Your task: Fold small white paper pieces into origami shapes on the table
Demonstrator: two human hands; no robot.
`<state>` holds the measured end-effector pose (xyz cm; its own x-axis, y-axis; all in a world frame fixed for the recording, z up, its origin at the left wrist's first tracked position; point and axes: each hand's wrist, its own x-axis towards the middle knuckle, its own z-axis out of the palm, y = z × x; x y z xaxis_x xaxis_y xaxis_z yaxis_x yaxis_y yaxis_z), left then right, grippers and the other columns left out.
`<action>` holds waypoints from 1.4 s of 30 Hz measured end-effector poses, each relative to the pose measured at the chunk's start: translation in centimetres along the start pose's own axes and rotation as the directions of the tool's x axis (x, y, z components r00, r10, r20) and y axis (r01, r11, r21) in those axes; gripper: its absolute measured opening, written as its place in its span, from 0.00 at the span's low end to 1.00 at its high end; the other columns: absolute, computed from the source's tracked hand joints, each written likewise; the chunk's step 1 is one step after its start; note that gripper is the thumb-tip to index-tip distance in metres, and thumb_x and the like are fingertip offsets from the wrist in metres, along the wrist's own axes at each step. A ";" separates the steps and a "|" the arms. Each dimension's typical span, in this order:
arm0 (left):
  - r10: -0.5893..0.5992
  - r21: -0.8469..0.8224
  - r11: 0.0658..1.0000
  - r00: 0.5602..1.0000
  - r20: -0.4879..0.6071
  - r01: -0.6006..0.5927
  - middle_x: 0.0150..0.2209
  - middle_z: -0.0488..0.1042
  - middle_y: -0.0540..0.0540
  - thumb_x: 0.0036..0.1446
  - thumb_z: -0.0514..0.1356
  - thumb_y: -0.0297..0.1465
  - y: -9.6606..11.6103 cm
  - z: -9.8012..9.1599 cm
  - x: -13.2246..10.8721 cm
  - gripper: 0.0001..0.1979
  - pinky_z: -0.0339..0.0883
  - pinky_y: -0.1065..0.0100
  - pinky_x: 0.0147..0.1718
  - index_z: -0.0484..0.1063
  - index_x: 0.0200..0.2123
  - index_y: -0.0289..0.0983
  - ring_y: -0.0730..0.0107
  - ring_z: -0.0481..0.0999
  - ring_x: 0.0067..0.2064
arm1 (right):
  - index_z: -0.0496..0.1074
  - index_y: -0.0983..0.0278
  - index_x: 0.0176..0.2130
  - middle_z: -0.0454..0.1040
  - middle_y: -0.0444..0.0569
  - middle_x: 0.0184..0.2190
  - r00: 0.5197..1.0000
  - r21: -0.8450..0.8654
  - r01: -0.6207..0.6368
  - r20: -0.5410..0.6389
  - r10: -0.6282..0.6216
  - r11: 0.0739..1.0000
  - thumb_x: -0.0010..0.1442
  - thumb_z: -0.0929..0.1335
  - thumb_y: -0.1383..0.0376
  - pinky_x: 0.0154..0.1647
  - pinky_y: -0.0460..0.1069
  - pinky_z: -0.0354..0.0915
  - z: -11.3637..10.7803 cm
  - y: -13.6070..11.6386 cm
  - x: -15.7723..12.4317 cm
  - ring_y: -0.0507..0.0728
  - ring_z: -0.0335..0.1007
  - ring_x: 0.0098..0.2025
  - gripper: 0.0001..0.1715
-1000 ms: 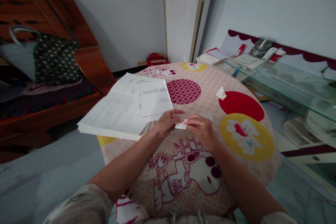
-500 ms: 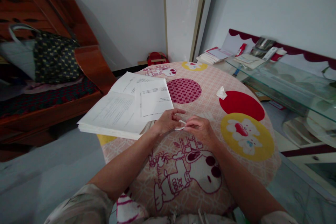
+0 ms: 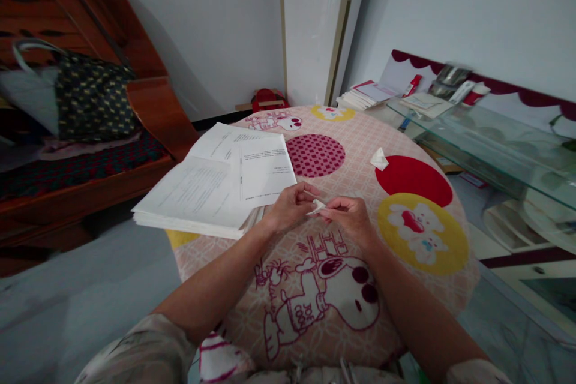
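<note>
A small folded piece of white paper [image 3: 317, 206] is pinched between my two hands above the round table's patterned cloth. My left hand [image 3: 290, 207] grips its left side, beside the corner of a paper stack. On its right side are the closed fingertips of my right hand [image 3: 350, 216]. The thick stack of printed sheets [image 3: 193, 192] lies open at the left of the table, with a loose printed page [image 3: 265, 171] on top. Another folded white paper piece [image 3: 380, 159] rests by the red circle of the cloth.
A wooden bench [image 3: 153, 114] with a dark patterned bag [image 3: 94, 96] is at the left. Right of the table stands a glass-topped cabinet [image 3: 495, 138] bearing papers, a red bottle [image 3: 413, 85] and a metal container [image 3: 452, 77]. A tall white unit [image 3: 312, 30] stands behind.
The small paper between my hands has moved slightly up and right and is turned differently. The fingers of my right hand have shifted around its edge.
</note>
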<state>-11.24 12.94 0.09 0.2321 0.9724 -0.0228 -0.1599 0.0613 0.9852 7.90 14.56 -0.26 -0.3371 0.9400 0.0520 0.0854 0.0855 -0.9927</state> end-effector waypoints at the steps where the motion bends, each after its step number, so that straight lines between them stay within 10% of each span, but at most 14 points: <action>1: 0.012 -0.042 0.999 1.000 -0.009 -0.013 0.35 0.79 0.46 0.48 0.68 0.30 0.1 0.1 -0.1 0.15 0.71 0.68 0.35 0.72 0.40 0.34 0.71 0.78 0.34 | 0.77 0.63 0.23 0.77 0.45 0.20 0.999 0.003 -0.009 -0.034 0.009 1.000 0.48 0.76 0.61 0.25 0.47 0.65 0.0 -0.1 0.0 0.53 0.71 0.22 0.08; 8: 0.062 0.010 0.998 0.997 -0.037 -0.061 0.39 0.79 0.42 0.42 0.73 0.32 0.0 0.5 0.1 0.14 0.70 0.67 0.41 0.78 0.33 0.32 0.67 0.77 0.40 | 0.78 0.62 0.24 0.77 0.45 0.19 0.988 0.041 -0.015 -0.154 0.021 0.999 0.47 0.76 0.60 0.26 0.49 0.68 0.0 0.1 0.2 0.55 0.73 0.22 0.09; 20: 0.033 0.003 0.999 0.994 -0.104 -0.033 0.38 0.81 0.40 0.44 0.72 0.34 -0.2 0.5 0.0 0.11 0.67 0.69 0.34 0.80 0.26 0.31 0.71 0.75 0.33 | 0.81 0.63 0.28 0.78 0.46 0.23 1.000 0.098 -0.015 0.013 0.014 0.995 0.53 0.73 0.60 0.33 0.49 0.68 -0.3 0.0 0.2 0.53 0.73 0.26 0.09; 42: -0.032 0.009 0.999 0.998 -0.059 0.033 0.30 0.78 0.45 0.45 0.72 0.39 -0.4 0.9 0.1 0.15 0.67 0.69 0.33 0.77 0.29 0.32 0.72 0.74 0.31 | 0.77 0.63 0.25 0.76 0.45 0.19 0.975 0.027 -0.025 -0.219 0.030 0.999 0.50 0.74 0.58 0.27 0.48 0.66 0.7 0.3 0.0 0.53 0.71 0.22 0.11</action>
<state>-10.28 12.81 -0.16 0.1802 0.9815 -0.0648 -0.1436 0.0914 0.9854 7.27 14.37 -0.60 -0.1213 0.9916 0.0447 0.0681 0.0532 -0.9963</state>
